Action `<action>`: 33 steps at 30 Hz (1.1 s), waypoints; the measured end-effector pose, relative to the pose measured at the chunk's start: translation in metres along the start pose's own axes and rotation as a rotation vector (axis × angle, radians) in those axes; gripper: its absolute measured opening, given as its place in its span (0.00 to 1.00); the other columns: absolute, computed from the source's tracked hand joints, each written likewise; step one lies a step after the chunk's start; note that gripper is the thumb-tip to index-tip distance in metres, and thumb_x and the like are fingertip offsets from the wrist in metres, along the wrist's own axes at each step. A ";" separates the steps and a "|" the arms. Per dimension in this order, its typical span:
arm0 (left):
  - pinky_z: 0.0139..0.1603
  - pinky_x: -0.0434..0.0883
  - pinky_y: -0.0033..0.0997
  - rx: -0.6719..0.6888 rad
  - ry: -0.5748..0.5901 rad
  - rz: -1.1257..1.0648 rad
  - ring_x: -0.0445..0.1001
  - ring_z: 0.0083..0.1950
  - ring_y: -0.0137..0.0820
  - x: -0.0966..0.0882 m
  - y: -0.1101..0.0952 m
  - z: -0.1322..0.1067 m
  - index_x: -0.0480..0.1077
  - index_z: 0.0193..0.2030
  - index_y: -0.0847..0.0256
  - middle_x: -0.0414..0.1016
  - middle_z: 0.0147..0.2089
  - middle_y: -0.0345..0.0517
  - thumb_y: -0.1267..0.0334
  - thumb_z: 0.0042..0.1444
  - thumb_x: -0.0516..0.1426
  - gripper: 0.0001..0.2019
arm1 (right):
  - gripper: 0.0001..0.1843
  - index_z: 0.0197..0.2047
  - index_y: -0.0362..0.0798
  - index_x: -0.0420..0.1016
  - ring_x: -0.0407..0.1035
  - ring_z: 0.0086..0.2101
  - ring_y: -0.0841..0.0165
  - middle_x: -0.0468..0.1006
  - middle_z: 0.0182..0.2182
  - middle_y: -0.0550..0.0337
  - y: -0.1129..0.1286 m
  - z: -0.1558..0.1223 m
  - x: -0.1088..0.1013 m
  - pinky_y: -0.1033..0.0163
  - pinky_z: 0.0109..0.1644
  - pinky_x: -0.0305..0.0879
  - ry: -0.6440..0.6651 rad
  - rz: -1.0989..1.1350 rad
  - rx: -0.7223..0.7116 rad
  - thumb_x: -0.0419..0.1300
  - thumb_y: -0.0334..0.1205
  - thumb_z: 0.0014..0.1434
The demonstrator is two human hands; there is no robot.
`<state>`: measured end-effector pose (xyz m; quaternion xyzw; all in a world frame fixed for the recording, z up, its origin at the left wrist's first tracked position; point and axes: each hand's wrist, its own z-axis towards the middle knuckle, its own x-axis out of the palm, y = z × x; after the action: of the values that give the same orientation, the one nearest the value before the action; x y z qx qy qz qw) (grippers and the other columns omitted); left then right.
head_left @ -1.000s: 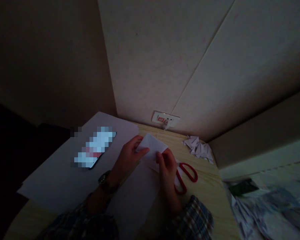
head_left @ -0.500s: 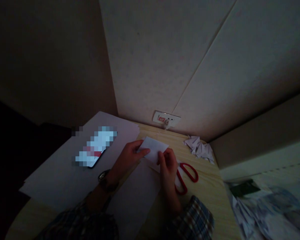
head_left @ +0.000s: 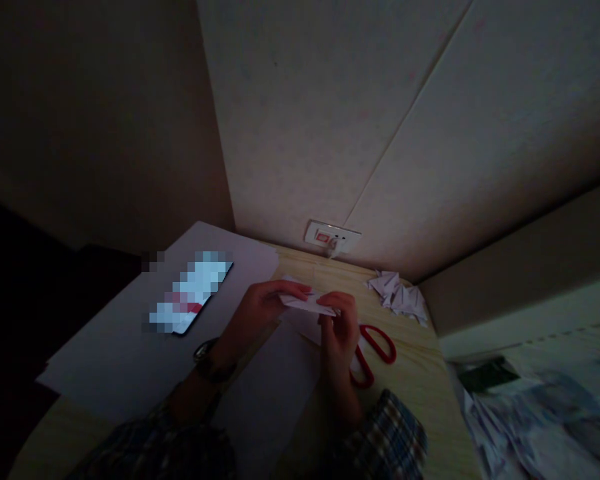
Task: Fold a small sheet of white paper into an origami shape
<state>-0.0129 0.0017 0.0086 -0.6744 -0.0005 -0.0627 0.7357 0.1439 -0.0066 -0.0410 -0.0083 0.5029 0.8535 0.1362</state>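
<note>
Between my two hands is a small folded piece of white paper (head_left: 307,304), tilted so that its edge faces me. My left hand (head_left: 266,303) is closed on its left end, fingers along the top. At the right end, my right hand (head_left: 341,327) pinches it with bent fingers and thumb. Below lie more white paper sheets (head_left: 270,393) on the wooden table (head_left: 415,400). Red-handled scissors (head_left: 379,343) rest just right of my right hand, their blades hidden. A watch (head_left: 213,360) is on my left wrist.
A lit phone (head_left: 195,293), its screen blurred, lies on a stack of white paper (head_left: 120,353) at left. Folded paper pieces (head_left: 397,297) are heaped at the back right. A wall socket (head_left: 333,237) with a plug sits behind the table. Crumpled items (head_left: 540,420) lie at far right.
The folded paper has tipped from showing its flat face to nearly edge-on. My left fingers have moved over its top, and my right fingers have shifted up onto its edge.
</note>
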 end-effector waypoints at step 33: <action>0.42 0.77 0.32 -0.046 -0.193 -0.101 0.79 0.48 0.37 0.003 0.003 0.001 0.69 0.46 0.61 0.75 0.58 0.53 0.66 0.48 0.63 0.17 | 0.16 0.42 0.56 0.80 0.69 0.48 0.63 0.76 0.45 0.57 0.006 0.002 -0.004 0.53 0.51 0.66 -0.015 -0.031 -0.051 0.51 0.32 0.63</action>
<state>-0.0096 0.0022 0.0058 -0.6931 -0.1039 -0.0345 0.7125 0.1465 -0.0080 -0.0342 -0.0130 0.4799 0.8637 0.1532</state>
